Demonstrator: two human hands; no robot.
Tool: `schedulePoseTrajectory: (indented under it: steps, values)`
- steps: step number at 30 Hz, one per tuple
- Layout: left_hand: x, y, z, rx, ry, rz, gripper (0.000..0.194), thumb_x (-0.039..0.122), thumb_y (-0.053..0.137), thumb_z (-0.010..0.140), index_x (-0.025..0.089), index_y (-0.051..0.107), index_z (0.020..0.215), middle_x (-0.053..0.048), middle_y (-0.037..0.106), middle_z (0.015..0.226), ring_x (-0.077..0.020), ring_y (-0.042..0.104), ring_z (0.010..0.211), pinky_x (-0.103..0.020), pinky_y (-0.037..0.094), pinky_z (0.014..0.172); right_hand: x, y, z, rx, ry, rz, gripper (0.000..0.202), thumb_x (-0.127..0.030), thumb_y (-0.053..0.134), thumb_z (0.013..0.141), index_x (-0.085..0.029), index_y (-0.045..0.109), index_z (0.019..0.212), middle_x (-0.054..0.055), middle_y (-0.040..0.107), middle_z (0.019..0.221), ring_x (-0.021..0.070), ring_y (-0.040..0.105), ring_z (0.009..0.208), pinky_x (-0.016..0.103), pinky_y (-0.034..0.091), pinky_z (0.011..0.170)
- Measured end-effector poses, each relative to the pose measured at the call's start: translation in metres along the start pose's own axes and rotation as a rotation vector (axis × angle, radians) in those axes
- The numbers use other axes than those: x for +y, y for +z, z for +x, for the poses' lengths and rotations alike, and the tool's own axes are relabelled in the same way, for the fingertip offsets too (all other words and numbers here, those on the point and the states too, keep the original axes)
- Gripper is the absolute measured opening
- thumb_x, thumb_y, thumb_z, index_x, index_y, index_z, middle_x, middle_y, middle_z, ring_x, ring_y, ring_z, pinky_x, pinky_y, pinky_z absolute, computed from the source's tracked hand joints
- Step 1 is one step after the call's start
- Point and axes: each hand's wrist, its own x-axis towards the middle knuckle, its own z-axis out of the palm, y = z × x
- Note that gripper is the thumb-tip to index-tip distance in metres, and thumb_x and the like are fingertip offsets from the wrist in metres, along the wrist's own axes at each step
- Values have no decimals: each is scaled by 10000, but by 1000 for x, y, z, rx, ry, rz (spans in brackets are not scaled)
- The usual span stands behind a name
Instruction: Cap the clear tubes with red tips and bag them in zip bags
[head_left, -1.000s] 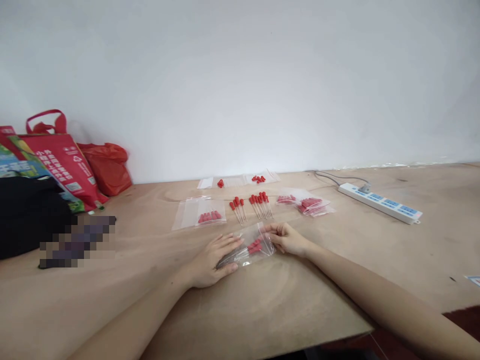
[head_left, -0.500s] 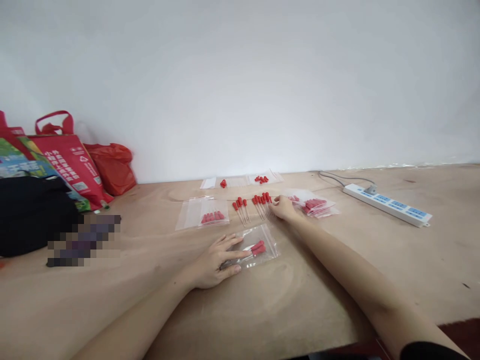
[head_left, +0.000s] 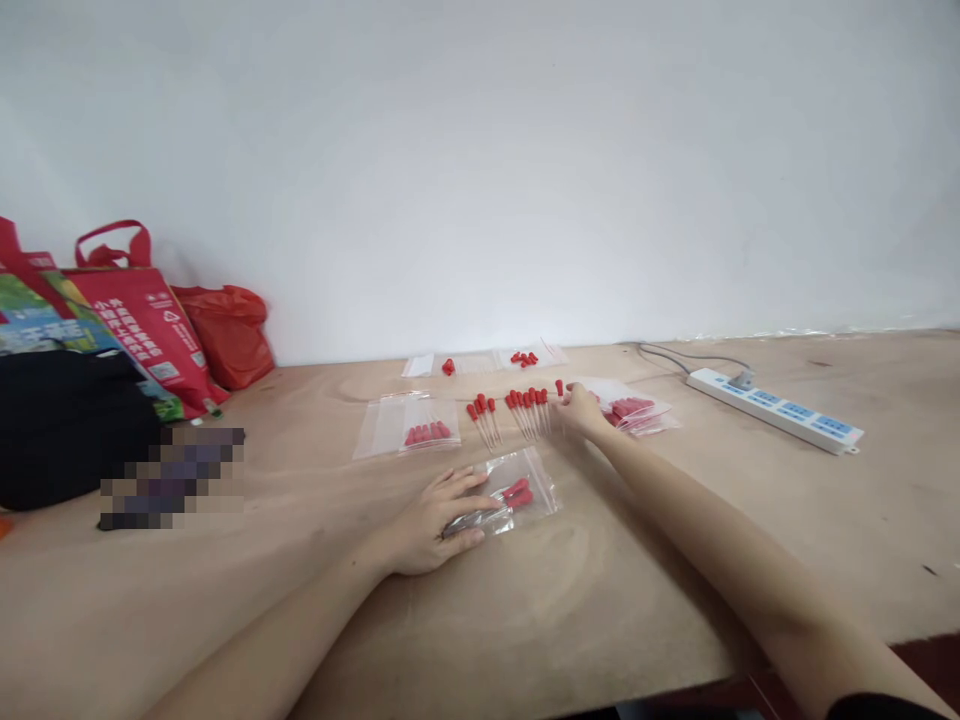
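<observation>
My left hand (head_left: pixel 442 522) lies with spread fingers over a clear zip bag (head_left: pixel 546 490), pressing on its left side. Inside that bag are red-bulbed droppers (head_left: pixel 517 492), their stems partly under my fingers. Farther up the table, my right hand (head_left: pixel 583 408) pinches a dropper (head_left: pixel 559 388) whose red bulb stands out beside the fingertips; its stem is mostly hidden. Just left of this hand, a row of droppers (head_left: pixel 529 400) lies with bulbs away from me. A smaller group of droppers (head_left: pixel 481 406) is left of that row.
Zip bags with red-bulbed droppers lie at left (head_left: pixel 411 425) and right (head_left: pixel 637 412). Flat bags (head_left: pixel 480 360) with red bulbs sit by the wall. A power strip (head_left: pixel 776 410) with a cable is at right. Red bags (head_left: pixel 165 320) and a black cloth item (head_left: pixel 67 430) stand at left.
My right hand has shifted slightly right, away from the row, with a dropper's bulb now showing at its fingertips. My left hand stays on the bag.
</observation>
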Motion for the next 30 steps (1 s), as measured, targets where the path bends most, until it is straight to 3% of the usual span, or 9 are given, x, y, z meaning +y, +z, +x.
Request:
schedulePoseTrajectory:
  steps: [3, 6, 13, 17, 21, 23, 26, 30]
  values:
    - [0, -1, 0, -8, 3, 14, 373, 355, 444, 845, 322, 451, 1216, -17, 300, 1388, -232, 208, 1288, -473, 163, 1039, 6, -9, -26, 12, -29, 236, 638, -218, 483, 733, -94, 204, 1293, 16, 584, 693, 154, 589, 611, 245, 454, 564]
    - [1, -1, 1, -7, 1, 16, 370, 355, 449, 842, 321, 459, 1210, -17, 307, 1385, -238, 220, 1283, -478, 171, 1034, 6, -12, -56, -102, -20, 553, 710, -244, 484, 738, -180, 63, 1306, -58, 504, 620, 129, 546, 458, 248, 457, 467]
    - [1, -1, 1, 1, 13, 16, 374, 378, 432, 849, 325, 445, 1219, -8, 310, 1384, -237, 221, 1282, -471, 176, 1037, -9, 1, -88, -184, 88, 980, 418, -260, 487, 747, -241, 230, 1076, -60, 502, 630, 126, 574, 528, 287, 511, 555]
    - [1, 0, -1, 37, 10, 4, 516, 378, 437, 843, 277, 278, 1323, -30, 318, 1379, -226, 236, 1276, -448, 167, 1051, -11, 9, -96, -328, 28, 1020, 286, -339, 550, 720, -231, 365, 909, -51, 528, 638, 116, 575, 579, 269, 496, 580]
    - [3, 1, -1, 41, -26, 6, 577, 382, 437, 838, 242, 207, 1349, -45, 295, 1389, -235, 235, 1274, -438, 171, 1055, -9, 10, -99, -471, -10, 951, 280, -355, 644, 632, -176, 497, 789, -31, 551, 627, 82, 515, 509, 228, 441, 518]
    - [4, 0, 0, 30, -30, 13, 576, 378, 434, 838, 242, 204, 1348, -46, 293, 1389, -235, 232, 1275, -443, 169, 1055, -7, 10, -98, -483, -8, 939, 299, -336, 667, 607, -162, 520, 801, -29, 561, 637, 74, 507, 506, 221, 427, 516]
    - [4, 0, 1, 11, -33, 23, 570, 373, 426, 842, 232, 201, 1347, -55, 282, 1394, -233, 215, 1282, -451, 165, 1054, -6, 10, -95, -477, -8, 981, 354, -267, 707, 561, -173, 501, 833, -34, 570, 684, 85, 551, 591, 225, 443, 592]
    - [4, 0, 1, 10, -31, 10, 570, 380, 425, 842, 239, 200, 1346, -55, 277, 1397, -239, 205, 1285, -457, 172, 1049, -8, 9, -94, -559, 3, 1087, 414, -256, 714, 560, -205, 432, 859, -36, 587, 728, 105, 593, 664, 253, 463, 651]
